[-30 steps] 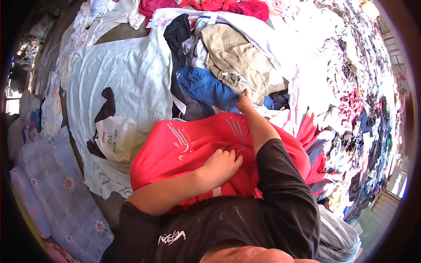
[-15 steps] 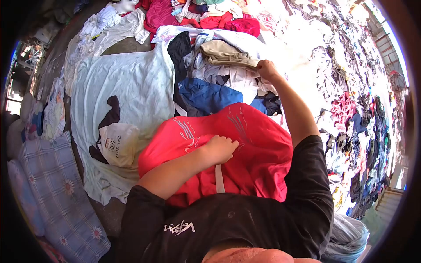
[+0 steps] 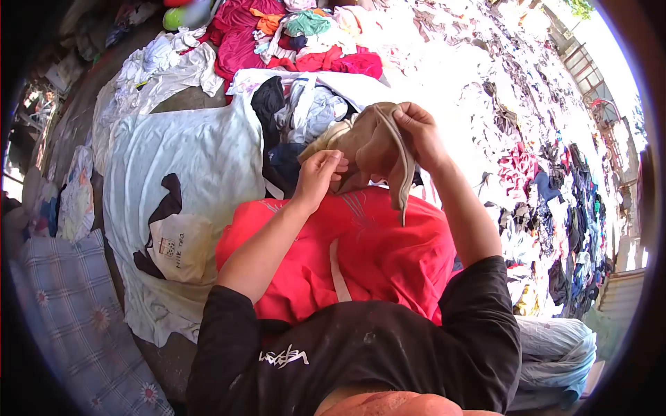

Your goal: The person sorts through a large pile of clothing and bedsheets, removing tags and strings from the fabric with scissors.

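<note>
A tan garment (image 3: 371, 142) hangs, partly opened out, above the near edge of a clothes pile. My right hand (image 3: 419, 132) pinches its upper right edge, and a hemmed strip dangles below that hand. My left hand (image 3: 321, 179) is at the garment's left side, fingers bent; whether it grips the fabric cannot be made out. Red fabric (image 3: 361, 253) with thin light stitching covers my lap, with a pale strip lying on it. Behind the tan garment lie white and grey clothes (image 3: 316, 111) and a black piece (image 3: 267, 104).
At left, a pale green cloth (image 3: 194, 139) carries a white "Milk Tea" piece (image 3: 182, 246) and a dark one. A plaid cloth (image 3: 76, 305) lies lower left. Red clothes (image 3: 239, 35) lie ahead. A large clothes heap (image 3: 517, 166) fills the right, beside a bundle (image 3: 555, 353).
The tan garment has been lifted off the pile and spread by my right hand. My left hand has moved forward from the red fabric to the garment. The view has shifted slightly.
</note>
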A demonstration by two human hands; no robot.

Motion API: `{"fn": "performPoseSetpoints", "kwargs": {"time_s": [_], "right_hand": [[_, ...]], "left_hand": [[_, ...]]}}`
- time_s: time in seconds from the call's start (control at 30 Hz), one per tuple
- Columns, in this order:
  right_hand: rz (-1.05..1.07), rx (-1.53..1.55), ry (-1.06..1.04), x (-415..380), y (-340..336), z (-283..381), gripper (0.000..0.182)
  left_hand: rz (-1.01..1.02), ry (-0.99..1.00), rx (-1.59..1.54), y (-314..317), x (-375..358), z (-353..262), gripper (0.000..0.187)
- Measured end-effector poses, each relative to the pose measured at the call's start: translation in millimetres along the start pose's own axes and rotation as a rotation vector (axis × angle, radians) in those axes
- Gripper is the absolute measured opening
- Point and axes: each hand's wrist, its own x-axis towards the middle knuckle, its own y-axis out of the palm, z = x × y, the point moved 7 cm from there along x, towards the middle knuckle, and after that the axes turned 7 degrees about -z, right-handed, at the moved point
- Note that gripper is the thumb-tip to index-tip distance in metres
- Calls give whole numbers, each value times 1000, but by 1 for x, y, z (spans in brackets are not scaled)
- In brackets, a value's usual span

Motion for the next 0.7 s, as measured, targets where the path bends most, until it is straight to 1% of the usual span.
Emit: {"fn": "performPoseSetpoints", "kwargs": {"time_s": [0.03,0.1,0.13,0.17,0.23,0.27,0.3,0.37,0.4,0.43,0.5,0.53,0.63,0.67,0.7], "right_hand": [[-43,47,45,-6,1,-29,11],[1,66,83,-28,23,-88,13],[37,105,186,-47,41,-113,14],[73,146,290,-65,56,-135,14],[210,253,443,-90,79,-150,11],[303,250,387,-106,99,-151,10],[393,259,331,-124,117,-153,8],[764,253,233,-169,143,-139,10],[963,286,244,-191,152,-127,10],[1162,314,248,-210,156,-117,10],[1286,407,358,-222,152,-127,11],[1356,443,411,-229,151,-129,12],[1194,-219,58,-198,126,-148,19],[1105,-526,-2,-194,116,-172,24],[1038,-779,-51,-191,103,-186,24]], "left_hand": [[10,-131,-73,-1,-2,9,45],[19,-395,-219,-2,-5,29,49],[4,-516,-280,-3,-7,40,51],[-43,-555,-465,-7,-2,59,51],[-13,-664,-582,-8,-2,79,51],[162,-718,-486,-7,-10,67,52],[215,-671,-491,-15,0,96,49],[247,-817,-465,-43,10,158,46],[141,-860,-401,-42,5,154,43],[110,-896,-355,-44,5,164,43],[47,-979,-249,-52,7,194,43],[-7,-1021,-176,-64,11,213,40],[-213,-877,-176,-61,19,201,36],[-226,-876,-207,-57,19,193,35],[-226,-871,-183,-54,19,186,35]]}}
